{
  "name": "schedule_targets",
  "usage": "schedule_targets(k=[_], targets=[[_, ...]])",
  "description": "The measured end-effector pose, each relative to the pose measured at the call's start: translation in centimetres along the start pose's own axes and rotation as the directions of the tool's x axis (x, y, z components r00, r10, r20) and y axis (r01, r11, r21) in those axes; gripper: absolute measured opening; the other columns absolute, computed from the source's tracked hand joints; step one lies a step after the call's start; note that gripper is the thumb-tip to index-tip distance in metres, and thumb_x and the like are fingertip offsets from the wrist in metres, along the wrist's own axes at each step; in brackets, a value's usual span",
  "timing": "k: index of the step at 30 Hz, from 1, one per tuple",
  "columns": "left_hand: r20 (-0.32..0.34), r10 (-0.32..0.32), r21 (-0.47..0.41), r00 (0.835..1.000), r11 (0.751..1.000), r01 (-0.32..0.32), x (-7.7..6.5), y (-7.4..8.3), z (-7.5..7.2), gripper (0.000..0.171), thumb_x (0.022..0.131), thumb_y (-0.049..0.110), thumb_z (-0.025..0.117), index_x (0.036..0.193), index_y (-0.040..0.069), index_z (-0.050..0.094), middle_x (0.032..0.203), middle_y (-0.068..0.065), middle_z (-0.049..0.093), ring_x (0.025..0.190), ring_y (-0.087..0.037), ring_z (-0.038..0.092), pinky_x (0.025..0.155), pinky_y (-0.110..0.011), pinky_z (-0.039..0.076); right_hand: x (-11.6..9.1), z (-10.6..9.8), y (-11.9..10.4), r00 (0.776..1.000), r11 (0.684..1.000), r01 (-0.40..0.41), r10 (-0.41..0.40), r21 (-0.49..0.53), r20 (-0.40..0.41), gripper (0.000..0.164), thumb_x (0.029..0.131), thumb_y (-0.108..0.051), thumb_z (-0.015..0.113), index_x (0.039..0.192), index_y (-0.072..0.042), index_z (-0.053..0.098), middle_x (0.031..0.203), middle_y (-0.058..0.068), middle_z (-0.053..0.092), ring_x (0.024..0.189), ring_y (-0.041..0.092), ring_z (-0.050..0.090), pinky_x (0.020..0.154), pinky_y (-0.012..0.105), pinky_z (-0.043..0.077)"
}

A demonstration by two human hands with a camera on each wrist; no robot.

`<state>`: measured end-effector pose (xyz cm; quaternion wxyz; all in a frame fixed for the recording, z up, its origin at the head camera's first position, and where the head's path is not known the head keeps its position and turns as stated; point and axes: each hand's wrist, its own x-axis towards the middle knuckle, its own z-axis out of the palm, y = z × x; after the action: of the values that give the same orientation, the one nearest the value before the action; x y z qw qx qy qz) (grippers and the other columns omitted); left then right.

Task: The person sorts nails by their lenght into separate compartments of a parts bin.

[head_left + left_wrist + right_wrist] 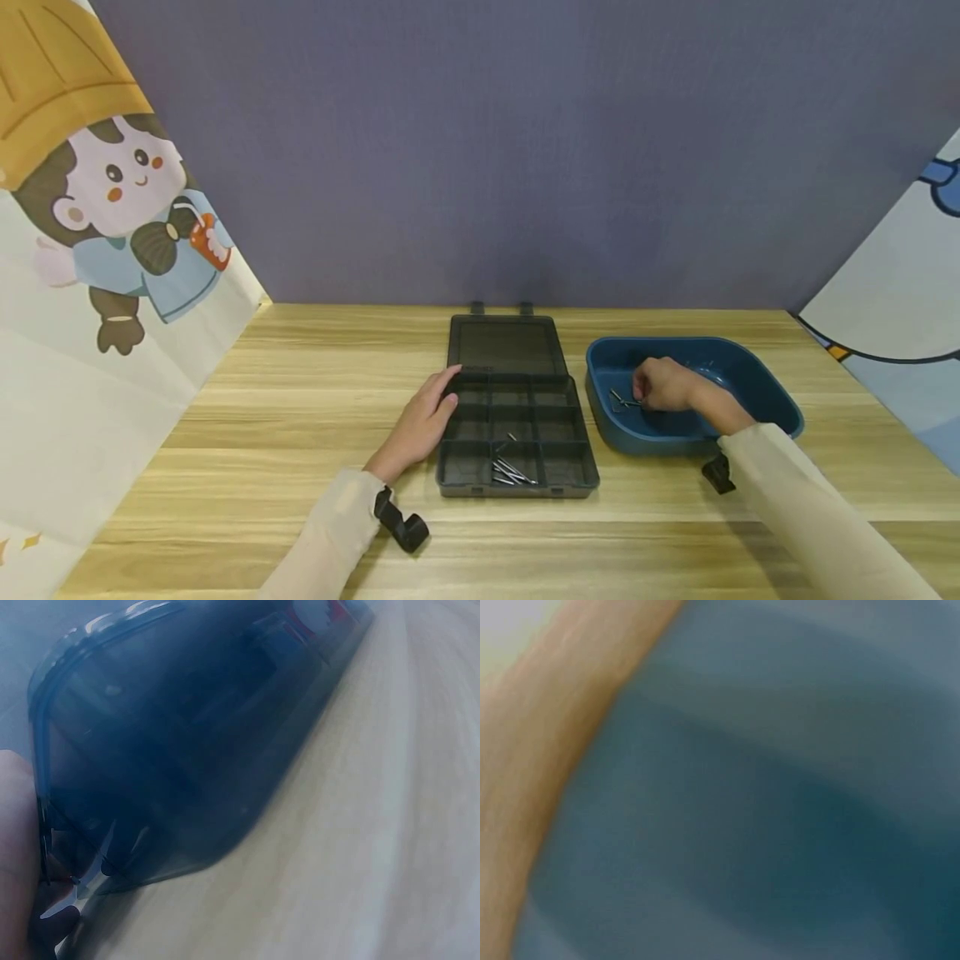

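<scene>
Slim metal pins [514, 471] lie in the box's [517, 492] near middle compartment, most slanting away leftward. The left grip [412, 427], relaxed and holding nothing, rests along the box's left edge. In the tub [652, 447], more pins [617, 396] lie just left of the right grip [667, 386], much the nearer hand: one runs sideways toward its fingers, another slants away leftward. Those fingers curl downward; whether they pinch anything, I cannot tell.
</scene>
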<state>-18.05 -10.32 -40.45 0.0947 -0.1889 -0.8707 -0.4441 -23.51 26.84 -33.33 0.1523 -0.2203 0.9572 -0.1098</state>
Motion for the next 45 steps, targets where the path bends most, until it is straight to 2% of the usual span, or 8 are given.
schedule_targets(k=[6, 20, 25, 34, 45], targets=[[0.006, -0.002, 0.008, 1.000, 1.000, 0.002, 0.0, -0.1, 0.0, 0.044, 0.101, 0.012, 0.044, 0.144, 0.004, 0.040, 0.144, -0.017, 0.045, 0.134, -0.035, 0.041, 0.110, -0.051, 0.033, 0.0, 0.1, 0.1, 0.999, 1.000, -0.021, 0.020, -0.007, -0.027, 0.012, 0.079, 0.001, 0.060, 0.074, -0.009, 0.061, 0.068, -0.001, 0.055, 0.060, 0.013, 0.045, 0.057, 0.027, 0.039], [0.006, -0.002, 0.012, 1.000, 1.000, 0.002, 0.0, 0.0, 0.0, 0.044, 0.101, 0.012, 0.043, 0.144, 0.004, 0.039, 0.144, -0.018, 0.044, 0.134, -0.036, 0.041, 0.109, -0.052, 0.033, -0.5, -1.3, -0.6, 1.000, 0.999, -0.001, 0.000, 0.052, 0.017, 0.014, 0.083, 0.008, 0.050, 0.084, -0.004, 0.057, 0.073, 0.002, 0.052, 0.062, 0.014, 0.043, 0.059, 0.027, 0.036], [0.012, -0.007, 0.001, 1.000, 1.000, 0.007, -0.1, 0.1, -0.1, 0.044, 0.101, 0.013, 0.043, 0.144, 0.004, 0.039, 0.145, -0.017, 0.044, 0.134, -0.035, 0.041, 0.110, -0.052, 0.033, -0.7, -2.0, -0.8, 0.999, 0.999, 0.033, -0.031, 0.042, -0.030, 0.011, 0.086, 0.006, 0.052, 0.086, -0.003, 0.057, 0.074, 0.004, 0.052, 0.062, 0.014, 0.043, 0.059, 0.028, 0.037], [0.015, -0.012, 0.008, 1.000, 1.000, 0.012, 0.0, 0.1, -0.1, 0.044, 0.101, 0.013, 0.043, 0.145, 0.005, 0.038, 0.145, -0.017, 0.043, 0.134, -0.035, 0.040, 0.110, -0.052, 0.033, -1.1, -3.2, -1.7, 0.990, 0.996, 0.088, -0.085, 0.025, -0.110, 0.008, 0.084, 0.004, 0.058, 0.083, -0.003, 0.062, 0.076, 0.005, 0.059, 0.066, 0.014, 0.049, 0.060, 0.030, 0.044], [0.022, -0.028, 0.010, 0.999, 1.000, 0.027, -0.2, 0.2, -0.2, 0.045, 0.102, 0.015, 0.042, 0.145, 0.006, 0.038, 0.146, -0.016, 0.042, 0.135, -0.035, 0.039, 0.110, -0.051, 0.033, -1.5, -3.6, -4.5, 0.990, 0.992, 0.090, -0.079, 0.091, -0.120, 0.009, 0.083, 0.005, 0.056, 0.085, -0.001, 0.062, 0.075, 0.004, 0.058, 0.063, 0.014, 0.045, 0.060, 0.029, 0.041]])
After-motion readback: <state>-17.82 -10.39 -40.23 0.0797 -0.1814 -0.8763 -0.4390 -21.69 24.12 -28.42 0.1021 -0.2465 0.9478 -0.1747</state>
